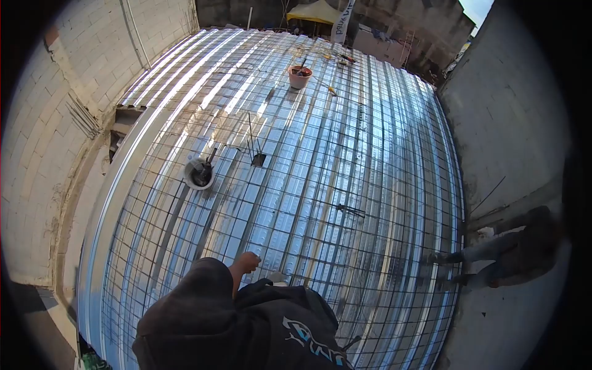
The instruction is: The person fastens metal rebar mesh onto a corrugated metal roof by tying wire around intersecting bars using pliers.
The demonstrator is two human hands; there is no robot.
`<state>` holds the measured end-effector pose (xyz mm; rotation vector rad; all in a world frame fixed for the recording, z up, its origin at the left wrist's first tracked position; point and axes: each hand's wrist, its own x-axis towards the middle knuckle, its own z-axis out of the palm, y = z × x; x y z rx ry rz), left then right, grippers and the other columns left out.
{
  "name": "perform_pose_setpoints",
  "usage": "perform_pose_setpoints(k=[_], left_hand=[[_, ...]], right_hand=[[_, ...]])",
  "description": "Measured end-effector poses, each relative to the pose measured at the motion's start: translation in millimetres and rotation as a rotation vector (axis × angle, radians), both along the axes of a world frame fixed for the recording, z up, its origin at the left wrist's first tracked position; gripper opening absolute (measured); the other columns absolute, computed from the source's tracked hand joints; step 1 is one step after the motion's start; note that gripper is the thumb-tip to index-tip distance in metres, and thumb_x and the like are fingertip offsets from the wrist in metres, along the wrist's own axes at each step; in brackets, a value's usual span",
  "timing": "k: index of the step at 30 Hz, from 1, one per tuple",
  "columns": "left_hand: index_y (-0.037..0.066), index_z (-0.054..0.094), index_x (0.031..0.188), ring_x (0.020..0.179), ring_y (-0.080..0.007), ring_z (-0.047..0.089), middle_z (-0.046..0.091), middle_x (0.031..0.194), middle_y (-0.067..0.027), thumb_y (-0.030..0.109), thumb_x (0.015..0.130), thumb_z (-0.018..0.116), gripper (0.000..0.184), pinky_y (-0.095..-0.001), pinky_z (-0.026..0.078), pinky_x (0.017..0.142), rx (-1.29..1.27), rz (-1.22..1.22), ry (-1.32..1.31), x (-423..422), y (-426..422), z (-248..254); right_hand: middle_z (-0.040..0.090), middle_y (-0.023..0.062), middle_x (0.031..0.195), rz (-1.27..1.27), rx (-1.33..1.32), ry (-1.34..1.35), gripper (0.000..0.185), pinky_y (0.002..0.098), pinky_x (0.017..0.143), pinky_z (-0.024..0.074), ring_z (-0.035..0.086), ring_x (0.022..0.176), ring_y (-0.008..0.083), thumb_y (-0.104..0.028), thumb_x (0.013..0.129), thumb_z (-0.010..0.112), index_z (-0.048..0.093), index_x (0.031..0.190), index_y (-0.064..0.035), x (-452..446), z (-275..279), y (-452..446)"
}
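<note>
My left hand (248, 262) is closed, held in front of my dark shirt (246, 327) above the wire mesh (302, 209); what it holds, if anything, is too small to name. My right hand does not show. Beneath the mesh lies shiny ribbed metal decking (271, 203). Ahead and to the left of my left hand stands a pale bucket (199, 172) with dark contents and a handle sticking out. Beyond my hand, thin rods rise from a dark square opening (258, 160) in the decking.
A reddish bucket (300, 77) stands farther off, near a yellow-handled tool (332, 90). Several dark rods (349, 211) lie on the mesh. Another person (524, 250) is at the right edge. Block walls (43, 142) flank the deck; a yellow canopy (314, 11) is behind it.
</note>
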<state>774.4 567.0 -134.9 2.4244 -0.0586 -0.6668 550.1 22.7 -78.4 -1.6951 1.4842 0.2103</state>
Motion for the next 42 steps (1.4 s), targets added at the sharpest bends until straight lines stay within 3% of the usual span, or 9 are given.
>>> perform_pose_setpoints(k=[1,3,6,10,13,17,22,40,42], left_hand=[[0.007,0.064,0.088,0.084,-0.0290,0.067,0.067,0.085,-0.0114,0.014,0.070,0.074,0.022,-0.0410,0.055,0.067,0.147,-0.209,-0.133,-4.1,1.1,-1.5],[0.008,0.064,0.088,0.082,-0.0285,0.067,0.066,0.084,-0.0108,0.014,0.072,0.073,0.019,-0.0408,0.054,0.066,-0.162,0.199,0.136,-7.2,1.1,-8.9],[0.008,0.065,0.089,0.082,-0.0279,0.067,0.066,0.082,-0.0107,0.015,0.076,0.069,0.015,-0.0404,0.054,0.065,-0.301,0.437,0.315,-9.8,-0.8,-16.7],[0.007,0.065,0.091,0.085,-0.0270,0.067,0.066,0.082,-0.0114,0.014,0.081,0.064,0.012,-0.0396,0.055,0.065,-0.124,0.227,0.313,-3.9,-4.1,5.4],[0.005,0.065,0.092,0.088,-0.0274,0.067,0.067,0.086,-0.0131,0.014,0.080,0.064,0.015,-0.0398,0.055,0.066,0.085,-0.156,0.023,-2.3,-2.0,-1.0],[0.002,0.066,0.096,0.087,-0.0286,0.067,0.068,0.090,-0.0154,0.017,0.080,0.066,0.022,-0.0394,0.055,0.066,-0.311,0.326,0.231,2.5,-8.1,-8.2],[-0.001,0.066,0.103,0.069,-0.0250,0.065,0.067,0.080,-0.0128,0.025,0.088,0.064,0.030,-0.0387,0.050,0.055,-0.400,0.786,0.492,22.1,-32.0,87.0],[0.001,0.070,0.090,0.051,-0.0195,0.057,0.062,0.067,-0.0080,0.028,0.089,0.059,0.028,-0.0346,0.043,0.044,-0.318,0.717,0.505,0.7,-16.1,72.9],[0.001,0.067,0.102,0.057,-0.0170,0.057,0.064,0.077,-0.0082,0.028,0.090,0.059,0.030,-0.0321,0.045,0.046,-0.328,0.677,0.515,4.8,-22.5,75.2]], right_hand=[[0.067,0.0172,0.070,0.077,-0.017,0.023,0.027,0.0444,0.062,0.0516,0.066,0.062,0.0292,-0.020,0.076,0.058,0.065,0.081,0.0059,-5.8,-9.2,-4.7],[0.067,0.0170,0.072,0.234,-0.049,0.068,0.026,0.0448,0.064,0.0512,0.065,0.064,0.0310,-0.019,0.076,0.059,0.064,0.084,0.0057,-16.7,-16.4,-11.3],[0.067,0.0174,0.073,0.287,-0.081,0.108,0.026,0.0450,0.065,0.0510,0.065,0.066,0.0317,-0.018,0.076,0.059,0.064,0.085,0.0057,-11.1,-19.6,-1.7],[0.067,0.0180,0.075,0.253,-0.105,0.110,0.025,0.0451,0.068,0.0507,0.065,0.069,0.0327,-0.018,0.077,0.058,0.064,0.086,0.0056,0.4,-4.9,11.3],[0.066,0.0184,0.076,0.245,-0.113,0.106,0.025,0.0453,0.069,0.0505,0.065,0.071,0.0334,-0.017,0.078,0.058,0.064,0.087,0.0056,4.0,4.3,16.3],[0.066,0.0190,0.078,0.247,-0.129,0.107,0.025,0.0454,0.071,0.0503,0.065,0.074,0.0343,-0.016,0.079,0.057,0.063,0.089,0.0056,5.5,15.0,22.2],[0.066,0.0197,0.080,0.240,-0.153,0.100,0.024,0.0456,0.074,0.0500,0.065,0.077,0.0355,-0.015,0.080,0.056,0.063,0.091,0.0055,1.8,27.7,28.3],[0.063,0.0242,0.098,0.381,-0.458,-0.080,0.018,0.0465,0.085,0.0468,0.062,0.094,0.0408,-0.008,0.088,0.053,0.060,0.098,0.0045,19.4,125.7,57.0],[0.064,0.0242,0.098,0.399,-0.443,-0.083,0.019,0.0461,0.085,0.0469,0.062,0.094,0.0413,-0.008,0.088,0.052,0.060,0.100,0.0045,23.8,123.6,52.0]])
